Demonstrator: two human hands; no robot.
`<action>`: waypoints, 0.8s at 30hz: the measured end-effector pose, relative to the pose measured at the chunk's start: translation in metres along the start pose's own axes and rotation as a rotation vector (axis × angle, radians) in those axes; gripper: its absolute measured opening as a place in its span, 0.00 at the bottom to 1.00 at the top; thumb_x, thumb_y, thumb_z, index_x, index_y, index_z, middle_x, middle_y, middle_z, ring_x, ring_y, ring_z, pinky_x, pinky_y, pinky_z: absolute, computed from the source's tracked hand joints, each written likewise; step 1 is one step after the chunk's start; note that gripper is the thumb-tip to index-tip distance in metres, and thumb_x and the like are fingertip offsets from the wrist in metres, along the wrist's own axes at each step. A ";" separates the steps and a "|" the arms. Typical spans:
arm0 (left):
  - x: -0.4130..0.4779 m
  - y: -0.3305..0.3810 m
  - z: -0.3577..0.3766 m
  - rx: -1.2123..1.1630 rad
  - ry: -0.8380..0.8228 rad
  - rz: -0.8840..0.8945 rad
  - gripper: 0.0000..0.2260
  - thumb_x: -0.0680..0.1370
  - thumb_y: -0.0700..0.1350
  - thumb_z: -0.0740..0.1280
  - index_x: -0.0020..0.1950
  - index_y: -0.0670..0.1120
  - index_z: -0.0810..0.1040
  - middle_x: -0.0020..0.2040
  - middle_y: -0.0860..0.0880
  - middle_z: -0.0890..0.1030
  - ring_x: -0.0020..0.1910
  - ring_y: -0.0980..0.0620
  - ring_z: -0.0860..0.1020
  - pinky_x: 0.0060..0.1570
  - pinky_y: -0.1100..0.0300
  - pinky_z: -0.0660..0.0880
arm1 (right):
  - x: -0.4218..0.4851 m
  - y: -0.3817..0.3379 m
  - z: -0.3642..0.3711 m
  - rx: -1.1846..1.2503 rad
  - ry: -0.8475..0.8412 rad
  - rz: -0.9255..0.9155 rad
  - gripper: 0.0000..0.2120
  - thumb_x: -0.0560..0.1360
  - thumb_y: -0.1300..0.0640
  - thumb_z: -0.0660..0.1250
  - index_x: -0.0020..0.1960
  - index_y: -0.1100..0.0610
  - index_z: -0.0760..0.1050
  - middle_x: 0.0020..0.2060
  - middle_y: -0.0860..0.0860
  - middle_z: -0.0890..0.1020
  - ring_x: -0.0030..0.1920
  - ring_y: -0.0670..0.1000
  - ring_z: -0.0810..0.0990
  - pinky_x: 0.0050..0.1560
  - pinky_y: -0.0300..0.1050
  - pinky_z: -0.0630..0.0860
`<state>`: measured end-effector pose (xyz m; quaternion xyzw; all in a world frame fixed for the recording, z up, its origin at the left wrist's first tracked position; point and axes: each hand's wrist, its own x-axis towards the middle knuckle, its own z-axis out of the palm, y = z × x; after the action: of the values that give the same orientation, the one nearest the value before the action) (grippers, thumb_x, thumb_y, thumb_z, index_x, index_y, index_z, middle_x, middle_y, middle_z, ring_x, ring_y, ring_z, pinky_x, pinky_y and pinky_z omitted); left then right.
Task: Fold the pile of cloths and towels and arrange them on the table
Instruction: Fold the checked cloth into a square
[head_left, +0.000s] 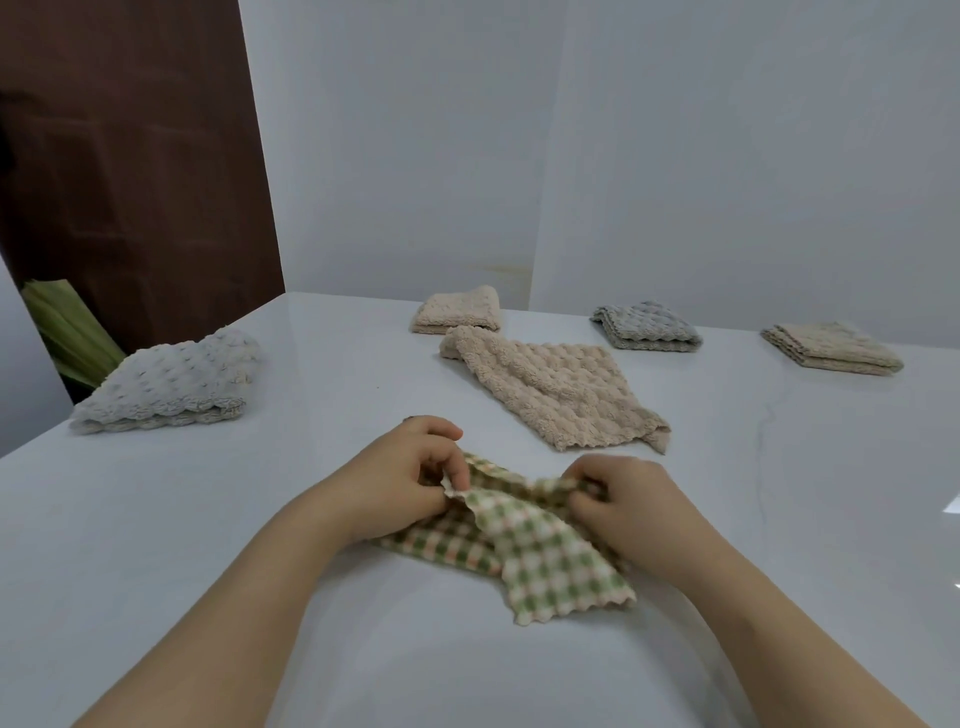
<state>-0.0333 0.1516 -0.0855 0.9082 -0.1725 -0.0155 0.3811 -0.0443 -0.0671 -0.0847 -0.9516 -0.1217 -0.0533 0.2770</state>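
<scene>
**A:** What is lying at the far left?

**B:** Some green leaves (67, 332) are poking up beside a brown panel (130, 156), just past the corner of the white bench (156, 519). On the bench's left side a pale grey towel (176, 382) is lying folded, with a beige layer showing under it.

**A:** And the left hand?

**B:** The left hand (410, 478) is working near the front middle of the bench. Its fingers (460, 467) are curling in and pinching the raised left corner of the checked cloth (545, 551).

**A:** Where is that cloth sitting?

**B:** It is lying on the bench between the two hands, green and white, partly doubled over. Its near corner is pointing toward the person and its far edge is lifting off the surface.

**A:** Anything behind it?

**B:** A small beige towel (460, 309) is resting folded near the back wall. Just in front of it a spread beige towel (556, 395) is lying open, one corner rolled over.

**A:** The right hand?

**B:** The right hand (623, 504) is gripping the cloth's right side, with its fingers (587, 475) curling round the bunched edge.

**A:** Further right?

**B:** A grey-green towel (644, 327) is sitting folded at the back. Well apart from it, a tan towel (831, 348) is lying folded near the right end.
</scene>
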 end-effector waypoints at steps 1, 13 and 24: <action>0.001 0.001 0.002 -0.003 0.023 0.020 0.14 0.73 0.35 0.66 0.39 0.56 0.76 0.60 0.56 0.69 0.48 0.62 0.74 0.47 0.77 0.66 | 0.002 0.001 0.000 0.068 0.066 0.071 0.06 0.74 0.57 0.61 0.43 0.49 0.75 0.36 0.46 0.77 0.38 0.46 0.74 0.40 0.41 0.70; 0.014 0.006 0.037 0.426 0.326 -0.096 0.06 0.76 0.54 0.62 0.46 0.53 0.70 0.47 0.54 0.72 0.53 0.52 0.72 0.45 0.60 0.66 | -0.009 -0.010 -0.015 0.325 -0.144 -0.156 0.14 0.63 0.44 0.75 0.43 0.42 0.73 0.50 0.36 0.72 0.43 0.35 0.71 0.43 0.28 0.66; 0.014 -0.005 0.034 0.507 0.261 -0.191 0.14 0.80 0.55 0.53 0.63 0.57 0.69 0.65 0.56 0.68 0.67 0.52 0.63 0.64 0.54 0.58 | -0.009 -0.006 -0.014 0.243 -0.086 -0.077 0.11 0.69 0.62 0.67 0.35 0.46 0.74 0.40 0.46 0.81 0.37 0.44 0.77 0.43 0.39 0.75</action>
<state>-0.0241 0.1263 -0.1116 0.9808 -0.0345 0.1090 0.1579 -0.0553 -0.0710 -0.0714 -0.9071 -0.1756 -0.0082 0.3825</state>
